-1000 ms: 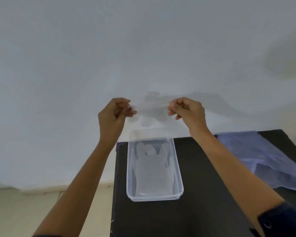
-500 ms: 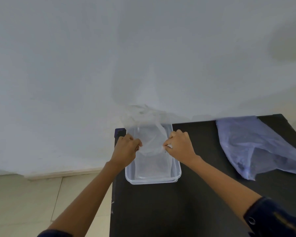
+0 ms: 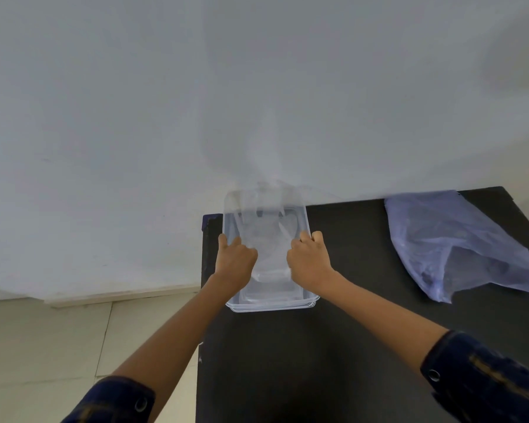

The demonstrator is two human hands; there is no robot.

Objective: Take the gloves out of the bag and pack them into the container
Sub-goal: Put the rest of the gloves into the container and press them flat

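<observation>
Both hands are reaching into the clear container point(image 3: 269, 305) at frame centre on the black table point(image 3: 348, 346). The left hand point(image 3: 235, 259) and right hand point(image 3: 307, 259) are curling their fingers shut, pinching a transparent glove point(image 3: 264, 230) and holding it inside the container. The bluish bag point(image 3: 458, 242) is lying well apart, at the right.

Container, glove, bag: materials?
Container: clear rigid plastic, glossy; table shows through its rim. Glove: thin translucent film, probably polyethylene; it crinkles. Bag: thin lilac plastic film, creased and slumped.
</observation>
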